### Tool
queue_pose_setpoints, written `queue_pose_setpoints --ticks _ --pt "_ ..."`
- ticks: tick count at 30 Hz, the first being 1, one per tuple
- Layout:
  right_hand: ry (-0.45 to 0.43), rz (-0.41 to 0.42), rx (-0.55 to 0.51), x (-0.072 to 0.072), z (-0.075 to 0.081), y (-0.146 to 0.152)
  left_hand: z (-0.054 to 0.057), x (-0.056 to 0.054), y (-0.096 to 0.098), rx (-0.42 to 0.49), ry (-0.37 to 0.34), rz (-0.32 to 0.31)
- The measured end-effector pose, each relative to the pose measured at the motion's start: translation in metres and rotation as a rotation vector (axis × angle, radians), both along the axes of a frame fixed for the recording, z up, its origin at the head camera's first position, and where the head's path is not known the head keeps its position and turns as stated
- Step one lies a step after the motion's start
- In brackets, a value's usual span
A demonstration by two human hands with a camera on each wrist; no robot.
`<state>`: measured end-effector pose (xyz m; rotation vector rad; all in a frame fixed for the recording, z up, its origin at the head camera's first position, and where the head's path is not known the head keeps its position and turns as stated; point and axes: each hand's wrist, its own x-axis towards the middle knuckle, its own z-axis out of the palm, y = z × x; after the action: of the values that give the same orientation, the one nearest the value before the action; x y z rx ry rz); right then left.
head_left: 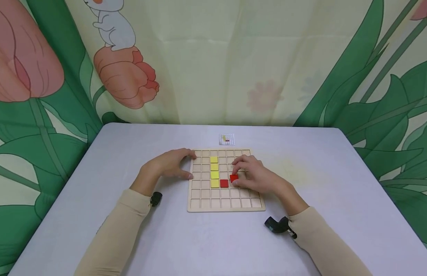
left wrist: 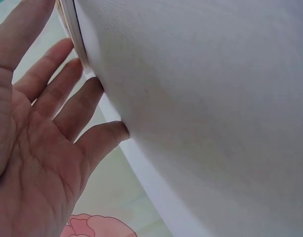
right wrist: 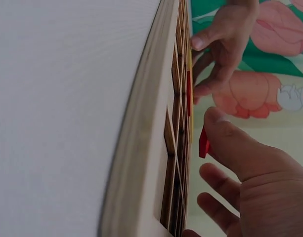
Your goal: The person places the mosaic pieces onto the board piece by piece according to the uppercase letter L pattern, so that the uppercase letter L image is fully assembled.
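A wooden grid board point(head_left: 203, 205) lies on the table. Down one of its columns run several yellow square tiles point(head_left: 214, 167), and a red square tile point(head_left: 224, 183) sits right of the lowest one. My right hand point(head_left: 253, 174) pinches a second red tile point(head_left: 234, 178) just over the board; in the right wrist view this tile point(right wrist: 204, 143) is tilted on edge, under the thumb. At the board's left edge my left hand point(head_left: 170, 165) rests with thumb and fingers spread, steadying nothing else; its palm point(left wrist: 40, 163) shows in the left wrist view.
A small card point(head_left: 226, 139) printed with a grid and coloured squares lies behind the board. White cloth covers the table point(head_left: 78, 184). A curtain point(head_left: 213, 69) with flowers and a rabbit hangs behind it.
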<state>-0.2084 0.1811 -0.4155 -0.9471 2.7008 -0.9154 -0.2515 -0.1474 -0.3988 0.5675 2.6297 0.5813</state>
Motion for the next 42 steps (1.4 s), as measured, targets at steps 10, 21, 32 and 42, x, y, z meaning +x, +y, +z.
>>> queue_pose_setpoints --ticks 10,21,32,42 --pt "0.016 0.021 0.052 -0.002 -0.006 -0.010 -0.004 -0.003 -0.011 -0.005 0.013 -0.005" --pt "0.010 0.014 0.064 0.002 -0.014 -0.020 -0.007 0.004 -0.019 -0.009 -0.001 0.021" --pt "0.030 0.037 0.071 0.001 -0.008 -0.017 -0.008 0.002 -0.016 0.003 0.004 0.024" --pt "0.142 -0.136 0.206 0.015 0.017 0.002 0.005 0.011 -0.001 -0.024 -0.007 0.022"
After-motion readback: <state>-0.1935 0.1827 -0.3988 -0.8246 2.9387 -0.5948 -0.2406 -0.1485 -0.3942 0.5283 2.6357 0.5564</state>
